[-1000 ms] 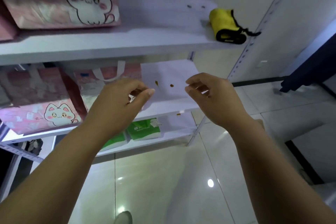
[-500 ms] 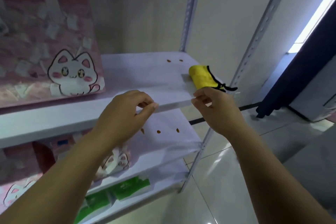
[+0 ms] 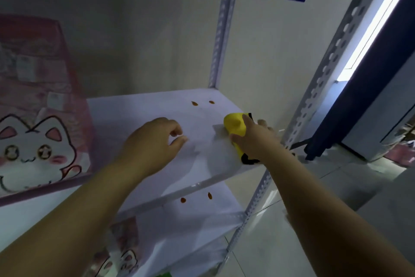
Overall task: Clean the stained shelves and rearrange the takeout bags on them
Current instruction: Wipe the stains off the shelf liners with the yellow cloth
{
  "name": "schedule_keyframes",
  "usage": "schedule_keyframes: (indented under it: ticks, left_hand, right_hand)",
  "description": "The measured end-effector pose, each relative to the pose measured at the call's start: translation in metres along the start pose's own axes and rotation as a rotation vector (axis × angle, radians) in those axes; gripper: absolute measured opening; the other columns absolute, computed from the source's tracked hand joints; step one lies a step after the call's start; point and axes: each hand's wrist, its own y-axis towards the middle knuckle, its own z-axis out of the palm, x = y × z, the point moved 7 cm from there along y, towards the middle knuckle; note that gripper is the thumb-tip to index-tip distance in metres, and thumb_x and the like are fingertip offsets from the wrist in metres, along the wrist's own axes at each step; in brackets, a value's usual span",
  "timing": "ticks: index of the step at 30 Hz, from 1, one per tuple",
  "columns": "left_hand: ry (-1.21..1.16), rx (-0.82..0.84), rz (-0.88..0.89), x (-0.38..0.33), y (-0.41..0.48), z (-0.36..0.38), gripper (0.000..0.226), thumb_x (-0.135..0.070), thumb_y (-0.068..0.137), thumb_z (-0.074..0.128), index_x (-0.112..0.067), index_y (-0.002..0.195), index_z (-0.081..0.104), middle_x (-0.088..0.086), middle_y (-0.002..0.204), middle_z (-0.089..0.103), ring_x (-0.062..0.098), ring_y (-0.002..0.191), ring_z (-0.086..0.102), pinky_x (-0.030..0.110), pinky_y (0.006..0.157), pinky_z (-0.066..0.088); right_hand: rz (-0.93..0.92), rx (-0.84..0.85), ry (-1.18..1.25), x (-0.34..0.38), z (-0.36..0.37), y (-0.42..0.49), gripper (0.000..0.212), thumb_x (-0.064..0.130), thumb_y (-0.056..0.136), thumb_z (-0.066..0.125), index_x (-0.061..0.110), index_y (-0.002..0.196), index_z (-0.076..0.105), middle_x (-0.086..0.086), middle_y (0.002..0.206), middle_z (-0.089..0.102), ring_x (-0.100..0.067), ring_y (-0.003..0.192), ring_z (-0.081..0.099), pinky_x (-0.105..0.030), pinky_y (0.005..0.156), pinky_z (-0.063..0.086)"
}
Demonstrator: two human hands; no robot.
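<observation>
Right grip [image 3: 253, 142] around yellow cloth [image 3: 234, 127] on shelf [image 3: 146, 110]

Two hands [image 3: 150, 144] [image 3: 256, 142], one cloth [image 3: 234, 127], two bags [image 3: 33, 108] [image 3: 121, 252], four stains [image 3: 194, 103] [image 3: 211, 102] [image 3: 183, 200] [image 3: 210, 195]

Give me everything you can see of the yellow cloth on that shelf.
The yellow cloth is soft-looking fabric bunched into a rounded bundle, with black trim at its near end. It lies at the right edge of the white shelf. The right hand grips it, covering its middle. Two brown stains lie farther back, apart from it.
</observation>
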Motion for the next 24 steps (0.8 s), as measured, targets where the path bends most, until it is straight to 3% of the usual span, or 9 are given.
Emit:
schedule_keyframes:
  ticks: [3,6,11,15,24]
  left_hand:
    - [0.049,0.04,-0.052,0.007,0.022,0.01,0.029,-0.047,0.088,0.051,-0.024,0.105,0.06,-0.01,0.096,0.051,0.013,0.084,0.052,0.026,0.07,0.039]
    - [0.085,0.103,-0.12,0.013,0.043,0.024,0.035,-0.047,0.088,0.051,-0.024,0.114,0.055,-0.004,0.112,0.054,0.016,0.093,0.053,0.027,0.074,0.04]
    - [0.116,0.13,-0.2,0.025,0.074,0.043,0.042,-0.047,0.089,0.051,-0.021,0.122,0.052,0.002,0.128,0.049,0.022,0.105,0.053,0.033,0.086,0.043]
    - [0.152,0.163,-0.235,0.042,0.087,0.056,0.048,-0.044,0.089,0.05,-0.016,0.128,0.049,0.006,0.132,0.047,0.026,0.115,0.049,0.036,0.094,0.042]
    - [0.255,0.215,-0.243,0.068,0.095,0.069,0.046,-0.047,0.09,0.047,-0.01,0.116,0.059,0.005,0.125,0.054,0.026,0.111,0.053,0.038,0.093,0.044]
  right_hand:
    - [0.024,0.079,-0.065,0.003,0.014,0.021,0.052,0.051,0.089,0.04,0.032,0.135,0.027,-0.017,0.137,0.031,-0.043,0.123,0.03,-0.056,0.096,0.028]
    - [0.016,0.065,-0.111,0.013,0.021,0.037,0.039,0.046,0.092,0.034,0.03,0.128,0.031,-0.016,0.135,0.03,-0.041,0.119,0.029,-0.054,0.091,0.028]
    - [0.068,-0.048,0.013,0.008,0.022,0.07,0.033,0.043,0.094,0.035,0.029,0.124,0.035,-0.015,0.122,0.032,-0.039,0.109,0.034,-0.049,0.082,0.033]
    - [0.155,-0.064,0.044,0.006,0.02,0.108,0.035,0.033,0.092,0.035,0.025,0.125,0.037,-0.014,0.124,0.031,-0.038,0.109,0.033,-0.05,0.086,0.032]
    - [0.05,-0.118,0.037,0.042,0.028,0.185,0.035,0.036,0.092,0.037,0.022,0.123,0.044,-0.015,0.127,0.034,-0.038,0.112,0.032,-0.052,0.091,0.029]
